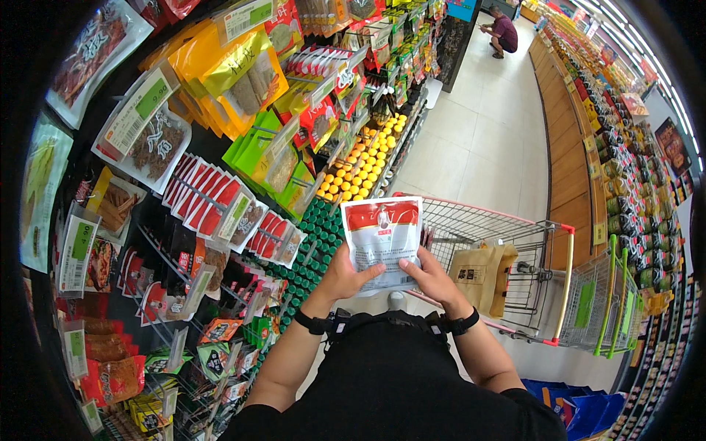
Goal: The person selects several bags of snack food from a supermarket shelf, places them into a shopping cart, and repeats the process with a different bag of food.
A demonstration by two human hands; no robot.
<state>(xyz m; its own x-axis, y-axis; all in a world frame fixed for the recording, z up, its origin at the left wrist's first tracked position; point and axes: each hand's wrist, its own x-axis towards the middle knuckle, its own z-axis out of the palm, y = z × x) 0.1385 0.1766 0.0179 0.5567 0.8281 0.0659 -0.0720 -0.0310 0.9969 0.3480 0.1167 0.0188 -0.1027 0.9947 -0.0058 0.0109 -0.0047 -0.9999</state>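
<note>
Both my hands hold one red, white and silver spice packet (382, 242) upright in front of my body. My left hand (347, 273) grips its lower left edge, thumb on the printed face. On the lower right edge my right hand (433, 275) has its thumb on the face too. Small writing and a barcode cover the packet's lower part. To the left, similar red and white packets (207, 198) hang in rows on metal hooks. Just behind the packet stands a wire shopping cart (485, 212) with a brown paper bag (482, 275) inside.
Rows of green-capped bottles (314, 242) and yellow-capped bottles (358, 165) stand along the left shelf. A second cart with green trim (601, 303) is at the right, near a wood-fronted display (568, 127). Up the tiled aisle (463, 138), a person (502, 33) squats.
</note>
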